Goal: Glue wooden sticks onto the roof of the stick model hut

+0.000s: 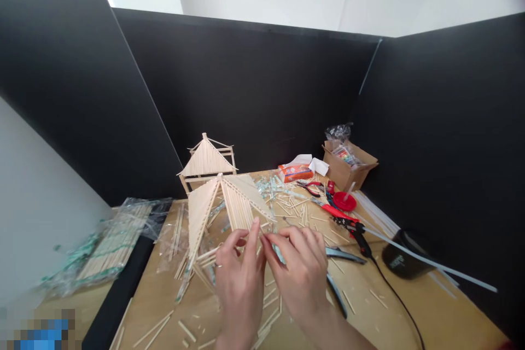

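Note:
A small pavilion-like model of thin wooden sticks, with a peaked roof (238, 205), stands on the table right in front of me. My left hand (241, 279) is at the roof's near lower edge, one finger pointing up against the slats and the others curled round the edge. Beside it, my right hand (301, 265) has thumb and forefinger pinched on a thin wooden stick (262, 231) at the same edge; the fingers hide most of it. Behind stands a second stick model (207, 158) with a similar roof. Blue-handled pliers (338, 295) lie partly under my right hand.
Loose sticks (270, 306) litter the wooden table (164, 295). At right are a glue gun (361, 240) with its cable, red-handled pliers (314, 188), a red lid (344, 201), glue sticks (443, 268), and a black cup (404, 257). A cardboard box (346, 169) stands behind; bagged sticks (115, 246) lie left.

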`<state>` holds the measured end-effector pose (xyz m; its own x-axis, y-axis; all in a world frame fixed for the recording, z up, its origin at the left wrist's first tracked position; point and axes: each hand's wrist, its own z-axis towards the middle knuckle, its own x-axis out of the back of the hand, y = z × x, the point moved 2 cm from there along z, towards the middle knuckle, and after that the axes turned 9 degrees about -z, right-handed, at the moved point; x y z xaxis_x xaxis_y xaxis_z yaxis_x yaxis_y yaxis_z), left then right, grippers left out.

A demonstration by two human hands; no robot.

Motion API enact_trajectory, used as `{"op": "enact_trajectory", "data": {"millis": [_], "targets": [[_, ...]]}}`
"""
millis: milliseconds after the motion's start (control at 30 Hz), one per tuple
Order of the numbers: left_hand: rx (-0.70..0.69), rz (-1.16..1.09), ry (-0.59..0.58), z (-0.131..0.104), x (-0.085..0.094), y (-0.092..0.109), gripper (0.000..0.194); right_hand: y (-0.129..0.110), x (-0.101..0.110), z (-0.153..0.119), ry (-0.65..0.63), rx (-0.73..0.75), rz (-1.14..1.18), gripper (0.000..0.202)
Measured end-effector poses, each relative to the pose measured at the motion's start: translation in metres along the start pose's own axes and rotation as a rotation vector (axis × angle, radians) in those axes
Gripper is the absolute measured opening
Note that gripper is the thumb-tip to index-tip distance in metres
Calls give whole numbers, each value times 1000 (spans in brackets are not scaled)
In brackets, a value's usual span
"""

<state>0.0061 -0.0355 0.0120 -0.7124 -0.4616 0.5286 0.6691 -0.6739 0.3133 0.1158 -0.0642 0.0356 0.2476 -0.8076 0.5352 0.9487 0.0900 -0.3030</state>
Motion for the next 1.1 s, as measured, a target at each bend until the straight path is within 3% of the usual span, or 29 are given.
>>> {"op": "enact_trajectory", "data": {"millis": [267, 433, 533, 800, 967, 1100], "targets": [[41, 14, 6, -4, -6, -2, 52, 1, -6, 2, -49, -29, 37, 17], [61, 23, 27, 0, -7, -14, 56, 15, -25, 11, -389, -323, 324, 11], [81, -26, 57, 3, -4, -23, 58, 23, -39, 15, -476, -452, 428, 14], [269, -136, -5, -2, -7, -40, 65, 30, -53, 23, -553, -461, 422, 23], [277, -130, -127, -8, -15, -49, 82, 27, -52, 28, -600, -474, 453, 24], [306, -148, -151, -9, -14, -51, 85, 27, -52, 27, -631, -485, 465, 24]]}}
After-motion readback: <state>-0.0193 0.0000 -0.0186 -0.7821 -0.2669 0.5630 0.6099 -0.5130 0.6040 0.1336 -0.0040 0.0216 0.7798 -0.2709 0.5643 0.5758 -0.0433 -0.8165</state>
